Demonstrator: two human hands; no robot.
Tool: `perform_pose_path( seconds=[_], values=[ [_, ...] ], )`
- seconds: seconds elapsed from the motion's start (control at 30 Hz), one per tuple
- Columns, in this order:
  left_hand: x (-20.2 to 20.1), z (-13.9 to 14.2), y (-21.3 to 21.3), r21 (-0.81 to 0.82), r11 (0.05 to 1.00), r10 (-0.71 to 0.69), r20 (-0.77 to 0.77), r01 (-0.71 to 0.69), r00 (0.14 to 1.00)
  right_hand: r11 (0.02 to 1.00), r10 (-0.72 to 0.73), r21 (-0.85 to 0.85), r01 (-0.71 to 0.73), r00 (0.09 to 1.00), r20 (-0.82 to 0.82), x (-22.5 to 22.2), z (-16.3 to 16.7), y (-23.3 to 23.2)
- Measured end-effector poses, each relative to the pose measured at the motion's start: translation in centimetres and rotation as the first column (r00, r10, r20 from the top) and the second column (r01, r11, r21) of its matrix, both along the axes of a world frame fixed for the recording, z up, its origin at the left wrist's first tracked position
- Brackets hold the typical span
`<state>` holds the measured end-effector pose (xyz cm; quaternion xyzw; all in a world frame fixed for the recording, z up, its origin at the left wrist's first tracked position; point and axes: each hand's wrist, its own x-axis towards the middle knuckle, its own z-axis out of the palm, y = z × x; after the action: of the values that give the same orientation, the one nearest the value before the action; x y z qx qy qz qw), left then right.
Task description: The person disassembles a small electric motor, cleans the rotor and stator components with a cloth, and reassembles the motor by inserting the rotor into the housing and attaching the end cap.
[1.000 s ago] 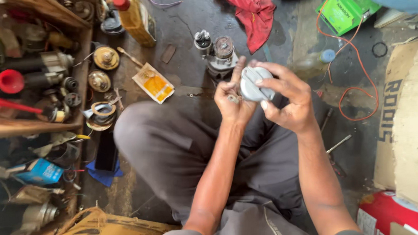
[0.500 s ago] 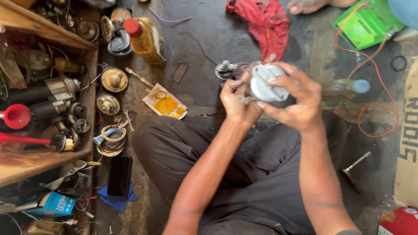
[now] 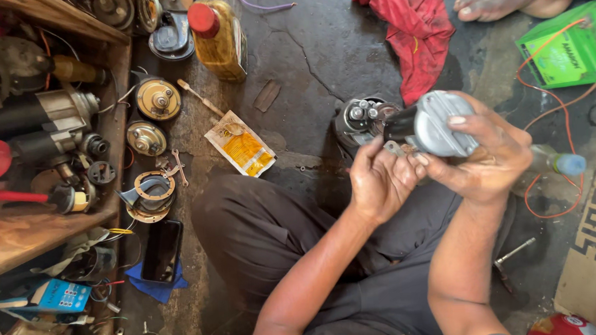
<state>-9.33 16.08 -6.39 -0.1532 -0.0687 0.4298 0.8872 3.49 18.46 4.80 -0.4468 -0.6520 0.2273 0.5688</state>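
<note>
I sit cross-legged on a dirty workshop floor. My right hand [image 3: 488,156] grips a grey metal motor housing [image 3: 437,124] with a black cylindrical part on its left side, held above my lap. My left hand [image 3: 382,180] touches the underside of the same housing, fingers curled against it near a small metal tab. Just behind the housing, another round motor part [image 3: 357,118] with bolts stands on the floor.
A red rag [image 3: 412,25], a green battery [image 3: 561,49] with orange wires, and another person's bare foot [image 3: 505,1] lie ahead. To the left are an oil bottle [image 3: 217,37], a yellow packet [image 3: 240,144], horns, a black phone [image 3: 161,250], a wooden shelf [image 3: 43,229] of parts.
The camera view shifted and closed in. The housing has been turned in my hands, its black cylindrical part now pointing left, with my left hand under it.
</note>
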Motion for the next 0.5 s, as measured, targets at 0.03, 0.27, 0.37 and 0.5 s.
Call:
perform_pose_path(
  seconds=[0.03,0.27,0.37,0.5],
  values=[
    [0.2,-0.3,-0.2,-0.050,0.999,0.011,-0.028,-0.012,1.000,1.000,-0.030,-0.002,0.030,0.999,0.010,0.0,-0.4,0.2],
    [0.7,-0.7,-1.0,-0.171,0.985,-0.039,-0.265,-0.007,0.964,0.996,-0.094,0.008,0.094,0.993,0.069,0.5,-2.4,0.8],
    [0.6,-0.5,-1.0,-0.177,0.983,-0.021,-0.340,-0.042,0.940,0.989,-0.148,0.025,0.146,0.972,0.180,0.5,-3.0,0.8],
    [0.4,0.4,-1.0,-0.195,0.976,0.015,-0.375,-0.094,0.927,0.987,-0.158,0.021,0.157,0.967,0.198,0.1,-3.8,0.7]
  ],
)
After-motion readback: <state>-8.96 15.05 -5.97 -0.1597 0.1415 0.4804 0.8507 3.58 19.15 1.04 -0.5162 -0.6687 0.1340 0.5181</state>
